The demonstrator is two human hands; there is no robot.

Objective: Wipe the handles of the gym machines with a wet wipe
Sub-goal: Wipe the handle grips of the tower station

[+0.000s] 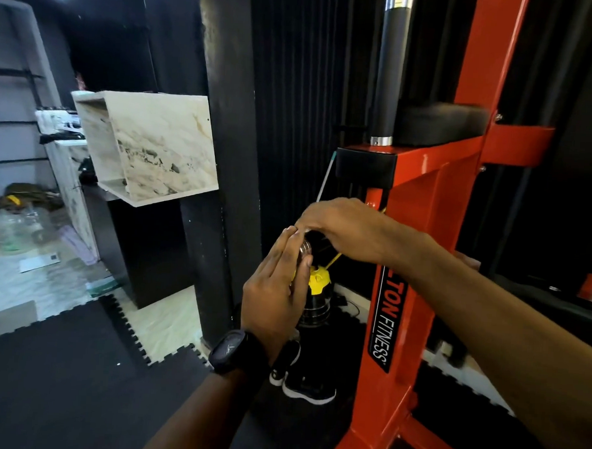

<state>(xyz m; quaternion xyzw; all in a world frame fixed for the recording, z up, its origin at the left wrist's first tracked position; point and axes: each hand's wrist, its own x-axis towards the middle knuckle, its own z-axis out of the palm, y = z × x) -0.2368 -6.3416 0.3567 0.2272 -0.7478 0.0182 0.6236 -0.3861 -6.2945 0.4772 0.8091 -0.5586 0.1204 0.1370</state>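
Wiping looks barely begun: right hand point(336, 223) curls over a handle point(306, 248), left hand point(277, 285) flat at 7 o'clock. Grip point(390, 74) at 12 o'clock looks undone.

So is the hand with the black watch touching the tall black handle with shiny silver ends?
Apart. The head view shows the left hand far below the upright black silver-ended handle, with open space between.

You're in a small gym. Right of your fingers point(288, 244): red machine frame point(417, 299) lettered FITNESS. Above them: black arm pad point(437, 123), upright grip handle point(390, 74). Below: interlocking foam floor mats point(57, 366).
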